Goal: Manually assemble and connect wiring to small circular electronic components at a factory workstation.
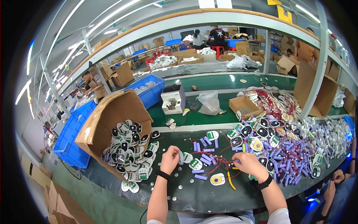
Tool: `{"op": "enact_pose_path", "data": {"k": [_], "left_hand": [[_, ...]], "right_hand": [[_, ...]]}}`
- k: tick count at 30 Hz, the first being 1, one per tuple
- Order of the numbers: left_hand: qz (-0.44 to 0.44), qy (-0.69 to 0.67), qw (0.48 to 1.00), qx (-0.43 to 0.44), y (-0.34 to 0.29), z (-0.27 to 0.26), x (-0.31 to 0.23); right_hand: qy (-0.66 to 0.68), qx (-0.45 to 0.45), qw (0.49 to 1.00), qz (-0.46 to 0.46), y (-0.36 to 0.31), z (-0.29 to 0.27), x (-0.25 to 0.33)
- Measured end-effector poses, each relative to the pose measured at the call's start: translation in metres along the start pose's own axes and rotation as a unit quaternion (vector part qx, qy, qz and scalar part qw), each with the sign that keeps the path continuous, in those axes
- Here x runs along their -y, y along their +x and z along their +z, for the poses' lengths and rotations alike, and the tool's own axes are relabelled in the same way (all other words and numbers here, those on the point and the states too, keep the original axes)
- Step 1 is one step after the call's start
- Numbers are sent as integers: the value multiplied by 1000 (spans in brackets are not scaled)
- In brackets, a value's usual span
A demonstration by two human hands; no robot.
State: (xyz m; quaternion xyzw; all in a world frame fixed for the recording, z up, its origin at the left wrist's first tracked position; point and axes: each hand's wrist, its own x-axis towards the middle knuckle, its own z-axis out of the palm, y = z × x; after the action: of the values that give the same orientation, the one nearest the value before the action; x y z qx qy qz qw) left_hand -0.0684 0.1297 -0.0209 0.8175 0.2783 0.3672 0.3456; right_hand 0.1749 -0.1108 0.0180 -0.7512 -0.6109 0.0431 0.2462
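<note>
My left hand (pixel 170 159) is closed on a thin grey rounded piece (pixel 181 158), seen nearly edge-on. My right hand (pixel 249 163) pinches a purple cylindrical battery cell (pixel 237 161), with red wires close by. Between the hands lie several loose purple cells (pixel 207 159) and an oval white-rimmed green circuit board (pixel 195 164). Pliers with yellow handles (pixel 231 182) rest just left of my right wrist. An oval white part with a yellow coil (pixel 217 179) sits nearer to me, left of the pliers.
A tipped cardboard box (pixel 108 108) spills oval parts (pixel 130 153) at left. Piled cells and wires (pixel 283 149) cover the right side. Beyond stand a small carton (pixel 244 106) and a blue crate (pixel 149 89). A co-worker's hands (pixel 333 183) show at far right; a metal frame crosses overhead.
</note>
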Motion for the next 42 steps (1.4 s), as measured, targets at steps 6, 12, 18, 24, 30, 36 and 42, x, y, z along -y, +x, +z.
{"op": "enact_pose_path", "data": {"k": [6, 12, 18, 24, 30, 36, 42], "left_hand": [[-78, -100, 992, -1, -6, -3, -17], [-35, 294, 953, -58, -9, -16, -13], [-28, 446, 894, -27, -9, -8, 39], [195, 227, 933, 202, 3, 3, 49], [184, 332, 893, 242, 14, 0, 13], [172, 315, 915, 182, 22, 16, 24], [70, 237, 962, 113, 17, 4, 14]], "right_hand": [[57, 150, 987, -29, 12, -9, 13], [73, 10, 997, 9, 70, 10, 17], [-74, 0, 995, 74, 110, 81, -16], [-11, 57, 998, -40, 129, 107, -30], [58, 86, 994, 22, 108, 88, -11], [250, -58, 966, 18, 112, 84, -33], [731, -123, 669, 58, 93, 11, -9]]}}
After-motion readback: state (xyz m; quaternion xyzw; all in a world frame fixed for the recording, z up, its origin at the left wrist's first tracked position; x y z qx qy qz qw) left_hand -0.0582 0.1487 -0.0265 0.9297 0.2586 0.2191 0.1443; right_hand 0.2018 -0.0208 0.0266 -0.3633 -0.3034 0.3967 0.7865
